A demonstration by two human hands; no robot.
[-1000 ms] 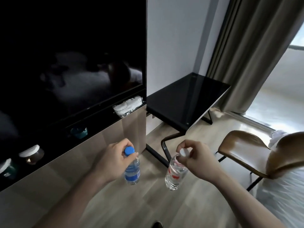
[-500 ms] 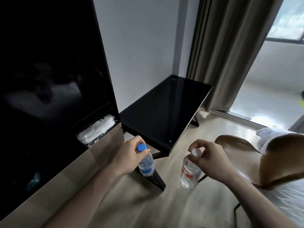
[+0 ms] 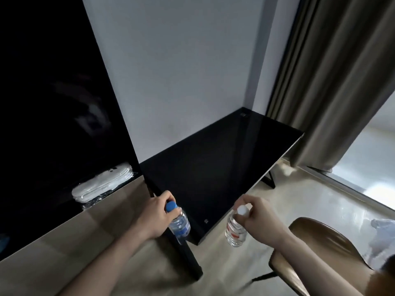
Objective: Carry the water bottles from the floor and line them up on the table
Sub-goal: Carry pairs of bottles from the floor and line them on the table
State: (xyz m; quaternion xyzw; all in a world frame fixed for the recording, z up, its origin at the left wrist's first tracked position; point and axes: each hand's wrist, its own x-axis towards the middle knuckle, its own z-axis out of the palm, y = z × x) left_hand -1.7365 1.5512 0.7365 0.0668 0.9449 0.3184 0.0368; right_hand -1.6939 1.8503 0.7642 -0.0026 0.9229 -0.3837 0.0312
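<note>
Dim room, pale wall, glossy black rectangular glass table (image 3: 213, 163) ahead. Clear plastic bottle with blue cap (image 3: 178, 223) pinched at the neck by left hand (image 3: 157, 212), hanging tilted over the table's near corner. Clear red-labelled white-capped bottle (image 3: 236, 227) dangling upright from right hand (image 3: 259, 216), just off the edge, above wood floor (image 3: 235, 274). Brown moulded chair (image 3: 316, 246) right.

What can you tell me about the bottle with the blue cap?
The blue-capped bottle is a small clear plastic water bottle with ribbed walls, a blue cap, still on, and a blue label band low on its body. It looks full or nearly so. It hangs tilted in the air, its base swung toward the black table, at that table's near corner. The left hand grips it by the neck, just under the cap; nothing else touches it.
</note>
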